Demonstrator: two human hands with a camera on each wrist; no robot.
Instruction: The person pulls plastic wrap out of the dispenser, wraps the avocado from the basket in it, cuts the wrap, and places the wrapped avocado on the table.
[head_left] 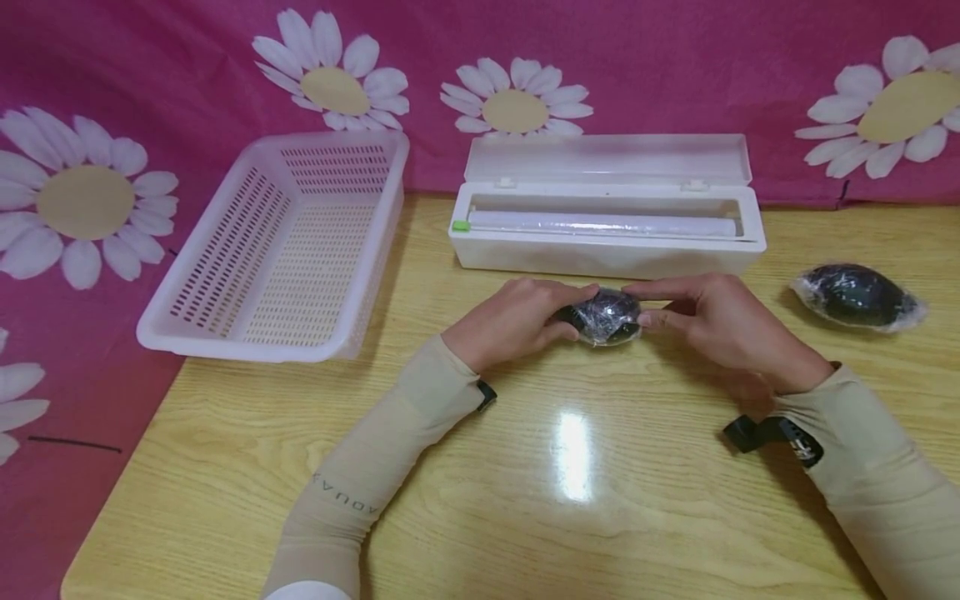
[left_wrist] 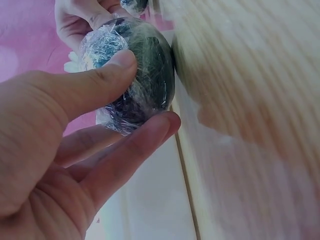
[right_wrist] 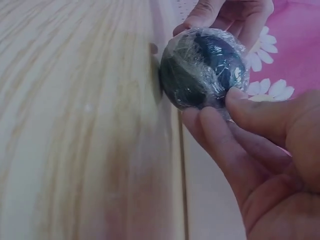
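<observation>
A dark green, rounded fruit that looks like an avocado rests on the table, wrapped in crinkled clear cling film. My left hand pinches its left end, thumb on the near side and fingers on the far side. At the other end, my right hand pinches the film and fruit between thumb and fingertips. The left wrist view shows the film bunched shiny on the fruit under the left thumb. In the right wrist view, film layers overlap across the fruit. A second wrapped avocado lies right of my right hand.
Behind my hands stands a white cling film dispenser, lid raised, a film roll inside and a green slider at its left. A white slotted basket sits at left. A flowered pink cloth hangs behind the wooden table.
</observation>
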